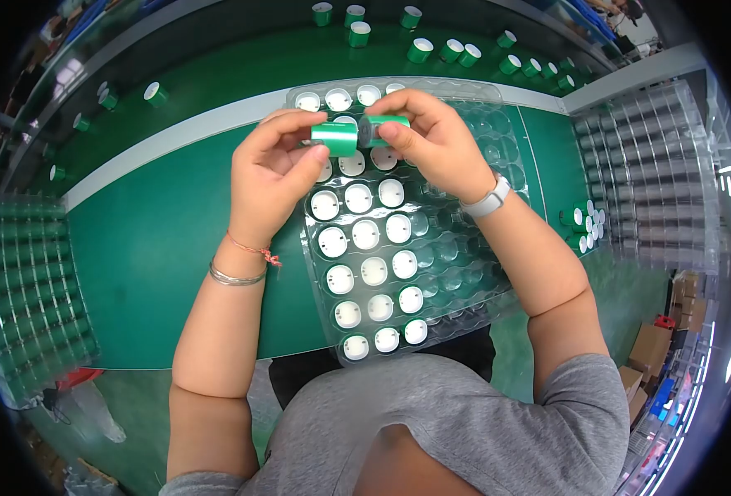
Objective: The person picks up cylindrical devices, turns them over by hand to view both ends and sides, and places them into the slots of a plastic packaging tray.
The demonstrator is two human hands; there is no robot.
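Observation:
Between the thumb and fingers of my left hand (pixel 276 165) is a green cylinder (pixel 335 139), lying sideways. My right hand (pixel 431 140) pinches a second green cylinder (pixel 388 131), its dark end turned toward the first one. The two cylinders are end to end, very close; whether they touch I cannot tell. Both are above the far part of a clear plastic tray (pixel 456 273). White-topped green pieces (pixel 365 234) fill several rows on the tray's left side, while the right side shows bare clear pockets.
Beyond a pale rail (pixel 192 132), several green pieces (pixel 421 50) stand on a green surface. Stacked clear trays rise at the left (pixel 30 289) and right (pixel 650 174). A group of white-ended pieces (pixel 583 243) sits near the right stack. Cardboard boxes (pixel 650 349) are at lower right.

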